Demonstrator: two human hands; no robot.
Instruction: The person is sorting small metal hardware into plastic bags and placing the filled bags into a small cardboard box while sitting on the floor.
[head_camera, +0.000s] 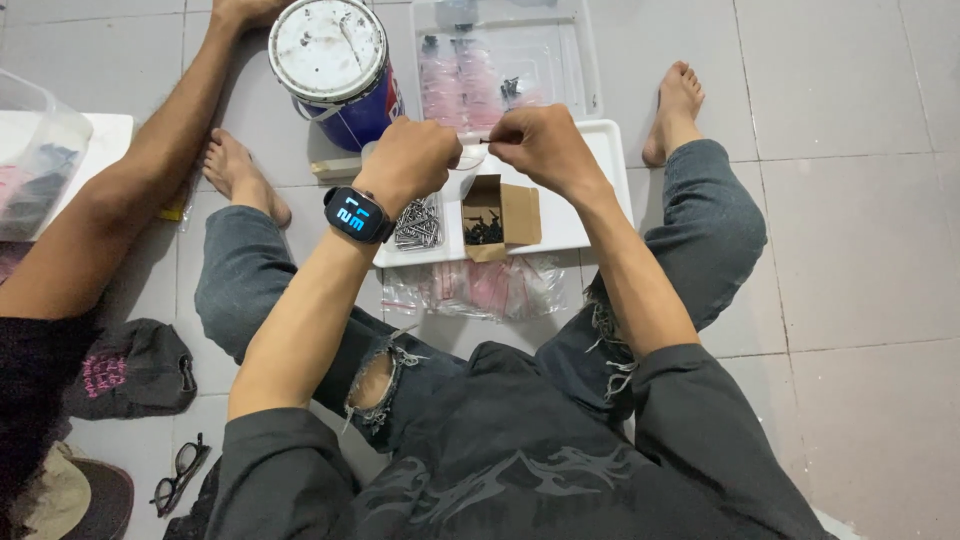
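Both hands are up over the white tray (590, 215), close together. The left hand (408, 160) is curled shut, pinching one end of a small clear plastic bag (468, 155); the right hand (540, 145) pinches the other end, fingers closed on it. Below them, near the tray's front edge, sit an open cardboard box of dark screws (490, 215) and a pile of silver nails (418, 225). A paint can (335, 65) stands beyond the tray's far left corner.

We see a glossy white plastic tray (585, 215) holding shiny metal nails (418, 225) and a matt brown cardboard box (518, 212).
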